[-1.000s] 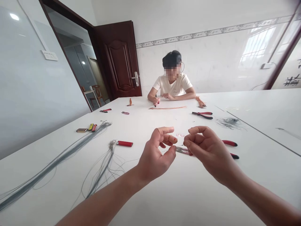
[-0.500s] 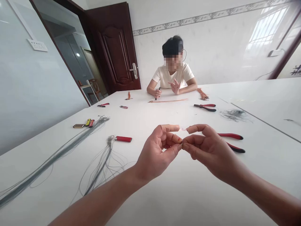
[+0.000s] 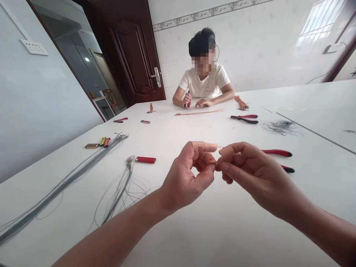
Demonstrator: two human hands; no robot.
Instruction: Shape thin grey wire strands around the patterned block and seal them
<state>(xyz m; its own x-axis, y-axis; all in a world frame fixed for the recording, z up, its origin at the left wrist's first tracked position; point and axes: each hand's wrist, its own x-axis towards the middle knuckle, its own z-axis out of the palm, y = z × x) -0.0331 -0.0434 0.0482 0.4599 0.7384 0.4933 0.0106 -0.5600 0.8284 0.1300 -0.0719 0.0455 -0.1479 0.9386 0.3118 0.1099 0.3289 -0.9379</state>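
Note:
My left hand [image 3: 191,174] and my right hand [image 3: 244,168] meet above the white table [image 3: 194,230], thumbs and fingers pinched closely together. Whatever lies between the fingertips is too small and too covered to name. Some reddish marks show on a finger of my left hand. Just behind my right hand lie pliers [image 3: 278,152] with red and black handles, their jaws hidden by the hand. To the left of my hands a red lighter [image 3: 146,160] rests against the knotted end of a bundle of thin grey cords [image 3: 120,194].
A longer bundle of grey cords [image 3: 69,178] runs along the left, near several lighters [image 3: 102,141]. Further back are other pliers [image 3: 244,118], small snips [image 3: 145,121], orange cords [image 3: 198,112] and a grey tangle [image 3: 283,127]. Across the table sits a person [image 3: 205,81] holding a dark, pen-like tool.
My fingertips have shifted slightly, the right hand's fingers now curled a little more. Opposite, the person's raised hand has come down to the table. The view has tilted a little.

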